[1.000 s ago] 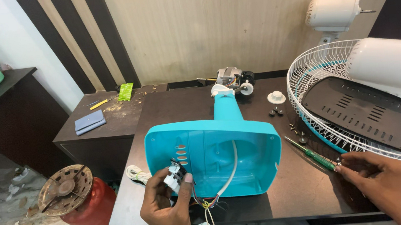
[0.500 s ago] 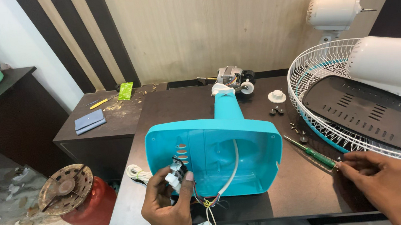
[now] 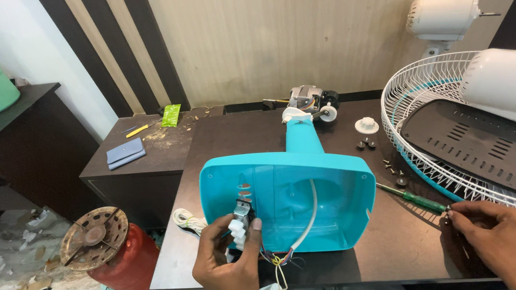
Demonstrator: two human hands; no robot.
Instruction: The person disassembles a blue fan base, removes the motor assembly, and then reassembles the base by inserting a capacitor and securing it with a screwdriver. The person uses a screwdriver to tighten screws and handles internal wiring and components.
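Pinched between thumb and fingers of the left hand (image 3: 233, 272) is a small white switch block (image 3: 238, 228) with a metal bracket, held at the near-left corner of the turquoise fan base (image 3: 289, 200). From it coloured wires (image 3: 278, 261) trail down over the near rim. The right hand (image 3: 511, 243) rests on the dark table (image 3: 371, 251) at the near right, fingertips closed on the tip of a green-handled screwdriver (image 3: 418, 198).

That base lies upside down with its hollow side up, open towards the viewer. Its long axis runs near to far: the wide housing is at the near end, the neck narrows away to the far side and points at a small motor (image 3: 311, 100) close to the wall. A white cable (image 3: 307, 216) curves through the cavity. The screwdriver lies slanted, handle far-left, tip near-right.

Just right of the base is a strip of bare table top holding loose screws (image 3: 393, 169) and a white knob (image 3: 366, 125). Beyond it the white wire fan guard (image 3: 413, 97) with a black slotted plate (image 3: 482, 147) fills the right side. The table's near edge runs just under both hands; its left edge drops to the floor, where a red gas cylinder (image 3: 113, 253) stands near.
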